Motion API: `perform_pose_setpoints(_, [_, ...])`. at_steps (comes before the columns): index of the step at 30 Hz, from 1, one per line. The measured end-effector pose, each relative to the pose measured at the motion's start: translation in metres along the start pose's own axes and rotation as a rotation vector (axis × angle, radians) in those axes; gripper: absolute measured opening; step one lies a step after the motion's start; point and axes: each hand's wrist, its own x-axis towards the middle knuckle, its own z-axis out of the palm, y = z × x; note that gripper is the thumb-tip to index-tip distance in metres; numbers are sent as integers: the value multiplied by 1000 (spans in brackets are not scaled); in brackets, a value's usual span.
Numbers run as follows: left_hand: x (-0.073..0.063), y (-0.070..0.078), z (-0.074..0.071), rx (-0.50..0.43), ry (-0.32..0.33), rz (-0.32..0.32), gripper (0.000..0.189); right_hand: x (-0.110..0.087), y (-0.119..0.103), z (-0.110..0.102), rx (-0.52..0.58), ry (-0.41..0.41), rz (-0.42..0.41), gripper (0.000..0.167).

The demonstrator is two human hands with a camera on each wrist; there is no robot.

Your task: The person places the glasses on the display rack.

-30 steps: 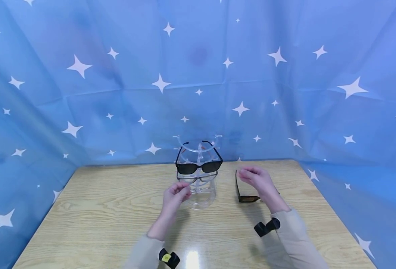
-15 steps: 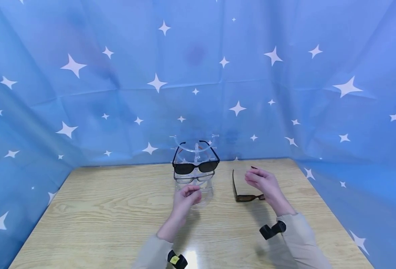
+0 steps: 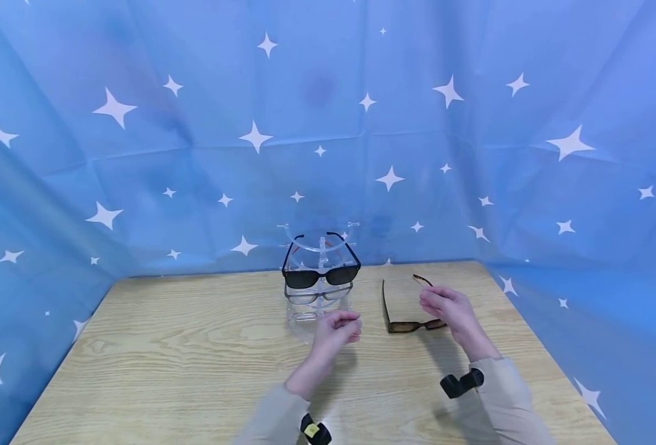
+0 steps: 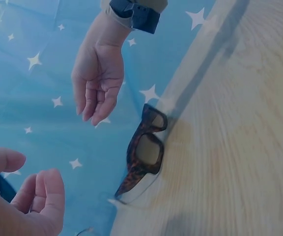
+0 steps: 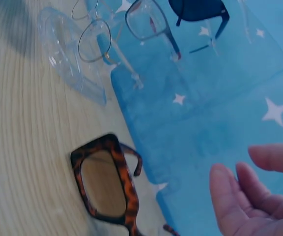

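Brown tortoiseshell sunglasses [image 3: 404, 327] lie on the table at the right, temples unfolded and pointing to the back. My right hand [image 3: 454, 316] hovers over their right side; the left wrist view shows that hand [image 4: 99, 78] apart from the sunglasses [image 4: 131, 164], its fingers relaxed. Just left of them my left hand [image 3: 332, 339] hangs above the table, in front of a clear acrylic eyewear stand [image 3: 323, 245]. A gap separates its thumb and fingers [image 4: 53, 201], with nothing between them. Neither hand touches the sunglasses.
Black sunglasses [image 3: 302, 279] sit high on the stand, with grey-framed glasses [image 3: 303, 299] below. Lower down, round wire-rimmed glasses [image 5: 94, 42] hang over the stand's clear base [image 5: 63, 54]. Behind the wooden table [image 3: 183, 364] hangs a blue curtain [image 3: 194, 154] with white stars.
My left hand has moved right, from the stand's front toward the tortoiseshell sunglasses. The right hand has shifted slightly right, uncovering more of them. The head view has turned a little to the right.
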Motion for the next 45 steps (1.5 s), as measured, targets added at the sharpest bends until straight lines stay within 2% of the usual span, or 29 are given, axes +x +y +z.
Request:
perform_pose_setpoints(3, [3,-7,9,-9,-13,-28,28,-2,-2,-6,-62,5,44,40])
perform_pose_setpoints(8, [9,-18,20,-32,-25,-90,31,-2,2,-18,-119,-3,76,51])
perform_pose_setpoints(17, [22,-30,33,0,46,-158,26,3,6,-36,-194,39,95,51])
perform_pose_setpoints(22, [31,-39,37,28,96,-148,25,8,10,-43,-261,69,108,51])
perform_pose_setpoints(28, [39,-47,41,48,112,-151,25,13,16,-51,-309,111,124,52])
perform_pose_setpoints(34, [46,-52,45,82,103,-180,28,20,23,-54,-351,89,126,51])
perform_pose_setpoints(39, [52,-55,50,100,121,-199,24,28,31,-59,-389,62,130,49])
perform_pose_setpoints(45, [56,-58,55,87,138,-194,20,35,39,-65,-373,57,162,46])
